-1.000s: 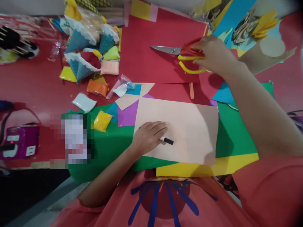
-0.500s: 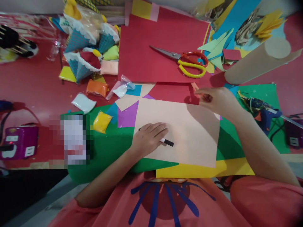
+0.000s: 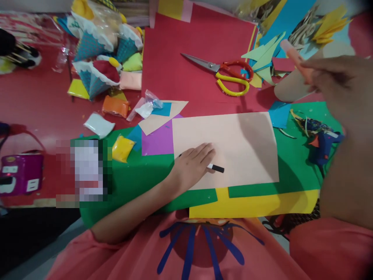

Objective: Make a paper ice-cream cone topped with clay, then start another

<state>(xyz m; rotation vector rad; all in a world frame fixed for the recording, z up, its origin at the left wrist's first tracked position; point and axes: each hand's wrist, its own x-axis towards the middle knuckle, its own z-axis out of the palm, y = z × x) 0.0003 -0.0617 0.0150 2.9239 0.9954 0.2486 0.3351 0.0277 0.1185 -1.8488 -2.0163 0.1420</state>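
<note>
My left hand lies flat with its fingers stretched out on a peach-coloured sheet. Under that palm is a marker with a black cap; its capped end sticks out to the right. At the upper right, my right hand is raised off the table. Its thumb and fingers pinch a narrow orange strip with a paler tip, whose exact kind I cannot make out. Behind the strip, a beige paper roll is partly hidden by the hand.
Scissors with red and yellow handles lie on red sheets. Several blue paper cones and small coloured packets stand at left. A blue glue gun rests on the green sheet at right.
My right hand has risen and moved right, carrying the orange strip away from the sheet's far edge. The peach sheet has shifted right and turned slightly, with my left hand and the marker.
</note>
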